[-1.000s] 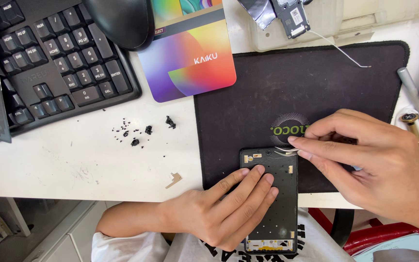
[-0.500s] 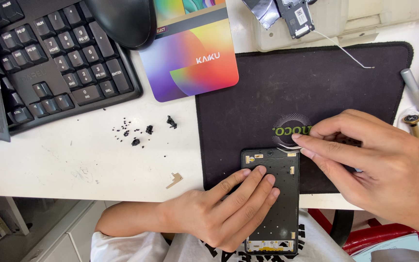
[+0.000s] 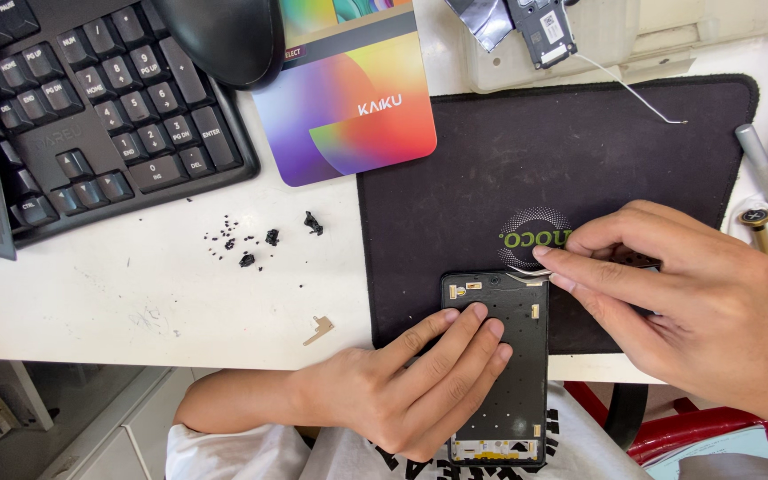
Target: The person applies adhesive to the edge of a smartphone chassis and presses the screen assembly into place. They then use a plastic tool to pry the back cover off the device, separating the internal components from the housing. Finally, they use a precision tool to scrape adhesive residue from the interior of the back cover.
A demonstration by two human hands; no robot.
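Two hands on an opened phone frame

Left hand [image 3: 402, 400] lies flat, fingers spread, pressing the black phone frame [image 3: 501, 373] at the worktop [image 3: 117, 293] edge, half on the dark mat [image 3: 508, 160]; right hand [image 3: 695, 302] has its grip pinched on metal tweezers [image 3: 526, 275], tips touching the frame's top edge.

Bright, even daylight; soft shadows, sharp focus, slight edge distortion.
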